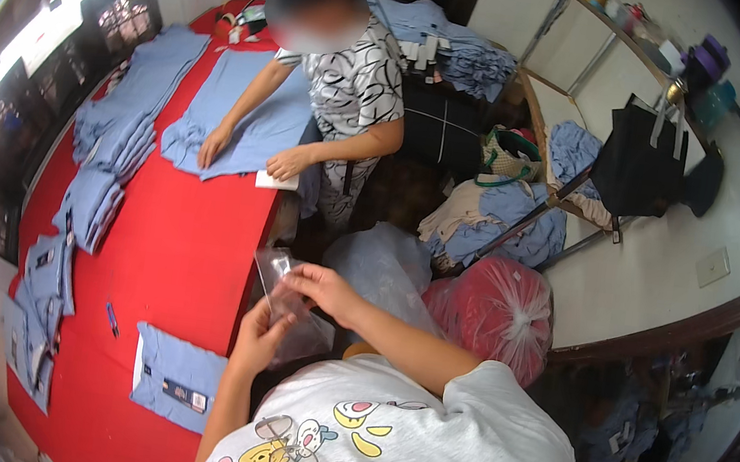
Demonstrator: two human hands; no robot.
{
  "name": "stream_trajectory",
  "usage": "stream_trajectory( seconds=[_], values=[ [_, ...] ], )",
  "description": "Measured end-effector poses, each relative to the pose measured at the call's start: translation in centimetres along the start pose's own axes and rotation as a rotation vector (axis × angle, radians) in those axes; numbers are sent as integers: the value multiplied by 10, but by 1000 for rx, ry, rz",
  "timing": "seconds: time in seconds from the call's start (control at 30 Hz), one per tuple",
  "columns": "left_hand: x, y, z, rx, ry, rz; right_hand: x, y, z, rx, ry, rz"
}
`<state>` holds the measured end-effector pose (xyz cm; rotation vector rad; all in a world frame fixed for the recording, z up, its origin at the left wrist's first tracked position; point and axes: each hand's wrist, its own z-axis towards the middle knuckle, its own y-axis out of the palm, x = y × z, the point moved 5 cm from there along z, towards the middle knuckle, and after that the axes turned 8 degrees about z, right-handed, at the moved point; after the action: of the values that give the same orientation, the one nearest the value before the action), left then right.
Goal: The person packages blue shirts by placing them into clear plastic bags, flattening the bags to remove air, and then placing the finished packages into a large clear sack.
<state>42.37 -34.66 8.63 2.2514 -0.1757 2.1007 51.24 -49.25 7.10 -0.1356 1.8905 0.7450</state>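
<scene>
A clear plastic bag [275,266] is held between my hands, beside the long edge of the red table. My left hand [263,333] is closed on its lower part. Fingers of my right hand [321,288] pinch it a little higher. Just left of my left forearm, a folded blue garment [169,362] with a dark tag lies on the red table [173,253]. A blue pen-like object [112,319] rests farther left on the cloth.
Across the table another person [352,72] touches a spread blue garment [251,106] with both hands. Folded blue garments [94,202] line the left side. Stuffed plastic bags [495,306], clothing piles [519,217] and a metal rack [584,68] stand to the right.
</scene>
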Motion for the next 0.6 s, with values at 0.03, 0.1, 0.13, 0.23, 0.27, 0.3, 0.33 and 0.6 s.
stream_trajectory(
  seconds=[0.03, 0.1, 0.13, 0.23, 0.27, 0.3, 0.33, 0.6],
  values=[
    [-4, 6, 3, -14, -20, 51, 2, -3, 3, -25, -43, 56],
    [-2, 20, 6, -49, 6, 71, 12, -19, 6, 6, -96, 94],
    [1, 23, 5, -41, 20, 118, 17, -25, 8, 32, -124, -12],
    [-4, 24, 10, 44, -70, 161, 7, -35, 4, 123, -218, -73],
    [-5, 24, 15, 107, -41, 111, 10, -40, 8, 135, -221, -53],
    [-7, 23, 17, 119, -43, 118, 9, -40, 8, 105, -161, -67],
    [-8, 21, 18, 132, -46, 126, 9, -40, 8, 73, -101, -81],
    [-10, 20, 16, 185, -32, 268, 20, -27, 26, 44, 208, 222]
  ],
)
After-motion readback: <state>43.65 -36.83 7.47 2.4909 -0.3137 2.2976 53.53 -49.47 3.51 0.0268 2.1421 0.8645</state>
